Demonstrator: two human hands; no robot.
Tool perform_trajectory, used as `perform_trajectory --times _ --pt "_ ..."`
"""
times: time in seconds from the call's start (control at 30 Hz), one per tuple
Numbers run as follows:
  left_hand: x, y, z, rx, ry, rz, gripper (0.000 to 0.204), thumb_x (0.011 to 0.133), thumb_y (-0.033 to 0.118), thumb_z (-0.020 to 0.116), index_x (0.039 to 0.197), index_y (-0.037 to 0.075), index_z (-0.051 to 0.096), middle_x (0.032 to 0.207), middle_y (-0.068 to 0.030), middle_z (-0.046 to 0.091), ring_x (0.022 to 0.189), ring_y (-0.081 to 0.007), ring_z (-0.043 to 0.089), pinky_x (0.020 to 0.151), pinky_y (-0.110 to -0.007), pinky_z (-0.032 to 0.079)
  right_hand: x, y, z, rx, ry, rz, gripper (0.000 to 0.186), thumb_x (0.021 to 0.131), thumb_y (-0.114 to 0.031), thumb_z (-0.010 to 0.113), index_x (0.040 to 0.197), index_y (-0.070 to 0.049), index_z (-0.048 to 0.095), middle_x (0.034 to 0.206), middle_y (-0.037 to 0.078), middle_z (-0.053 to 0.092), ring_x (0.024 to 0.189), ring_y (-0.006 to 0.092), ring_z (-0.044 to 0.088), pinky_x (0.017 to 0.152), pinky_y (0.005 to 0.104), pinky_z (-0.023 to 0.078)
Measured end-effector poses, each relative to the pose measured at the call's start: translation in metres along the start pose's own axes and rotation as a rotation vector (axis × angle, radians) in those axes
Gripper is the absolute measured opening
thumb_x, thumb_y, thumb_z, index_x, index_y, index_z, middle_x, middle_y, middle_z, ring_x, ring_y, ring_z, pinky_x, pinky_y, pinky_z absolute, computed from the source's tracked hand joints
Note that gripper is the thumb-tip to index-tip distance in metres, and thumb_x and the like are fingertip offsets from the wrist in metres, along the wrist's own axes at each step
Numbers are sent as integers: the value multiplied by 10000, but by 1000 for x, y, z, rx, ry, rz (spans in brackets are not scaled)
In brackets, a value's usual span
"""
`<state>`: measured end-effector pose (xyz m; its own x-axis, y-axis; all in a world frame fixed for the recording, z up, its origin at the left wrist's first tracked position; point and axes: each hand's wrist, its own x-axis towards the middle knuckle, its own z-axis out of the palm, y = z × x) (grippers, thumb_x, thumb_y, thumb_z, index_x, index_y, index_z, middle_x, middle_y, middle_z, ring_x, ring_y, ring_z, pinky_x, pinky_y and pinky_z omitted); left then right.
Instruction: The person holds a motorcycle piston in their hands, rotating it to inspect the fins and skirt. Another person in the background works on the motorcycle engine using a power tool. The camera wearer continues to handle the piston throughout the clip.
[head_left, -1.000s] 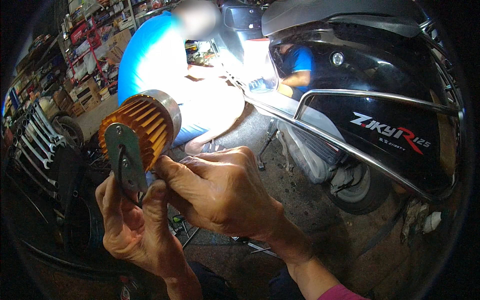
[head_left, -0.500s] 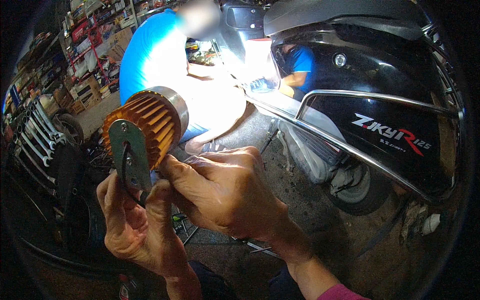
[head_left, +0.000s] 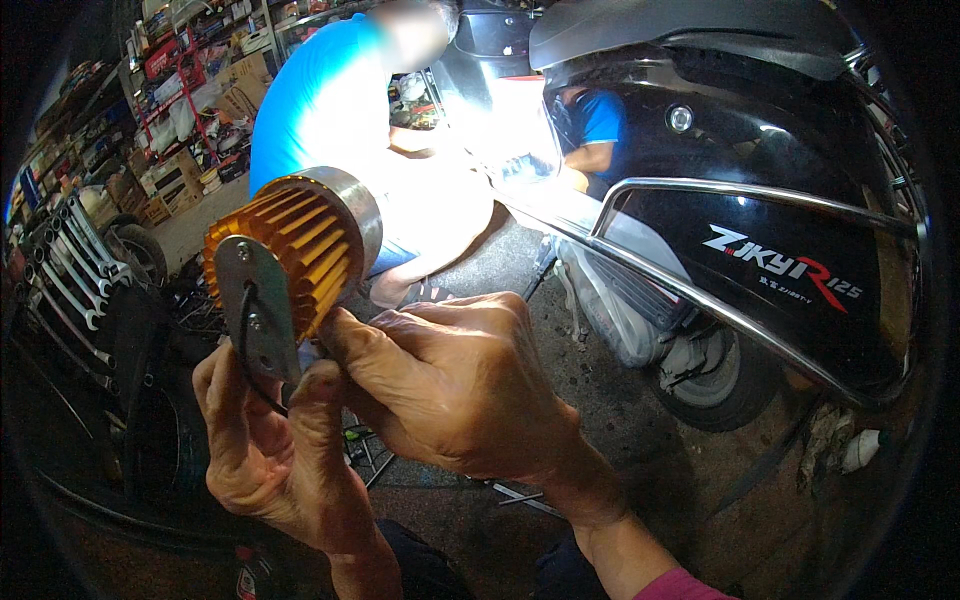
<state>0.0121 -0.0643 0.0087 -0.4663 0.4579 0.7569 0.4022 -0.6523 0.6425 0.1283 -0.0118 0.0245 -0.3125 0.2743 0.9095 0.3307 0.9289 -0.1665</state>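
Observation:
An LED spotlight (head_left: 290,240) with gold cooling fins and a silver rim is raised in front of me, its lit side facing away. A flat metal bracket (head_left: 258,310) with screws is fixed to its back, and a black cable (head_left: 248,330) runs down over it. My left hand (head_left: 275,440) is closed around the lower end of the bracket and the cable. Close against the left thumb, my right hand (head_left: 455,385) is closed in a pinch below the lamp's rim. What its fingertips grip is hidden behind the hand.
A person in a blue shirt (head_left: 300,110) crouches beyond the lamp in its glare. At the right stands a black scooter (head_left: 800,160) with a chrome guard rail (head_left: 740,325). Wrenches (head_left: 85,260) hang at the left; metal tools (head_left: 525,497) lie on the floor.
The lamp has tilted slightly, and its bright beam has shifted a little to the right. Both hands keep nearly the same hold. The crouching person appears slightly further right.

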Motion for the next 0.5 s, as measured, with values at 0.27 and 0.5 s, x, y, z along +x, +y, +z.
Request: perform_trajectory --times 0.27,0.5 --pt "1 0 0 15 10 5 483 783 127 770 1185 -43 563 1094 -87 517 964 -166 539 854 -301 439 1 1 2 1 -1 -1 300 752 -109 668 999 53 616 670 95 616 559 227 635 461 329 483" --pt "2 -1 0 30 0 4 478 781 103 765 1189 -42 562 1097 -91 520 971 -166 546 858 -297 446 1 2 3 0 2 3 302 750 -109 672 1000 52 618 670 95 616 558 227 635 461 328 483"
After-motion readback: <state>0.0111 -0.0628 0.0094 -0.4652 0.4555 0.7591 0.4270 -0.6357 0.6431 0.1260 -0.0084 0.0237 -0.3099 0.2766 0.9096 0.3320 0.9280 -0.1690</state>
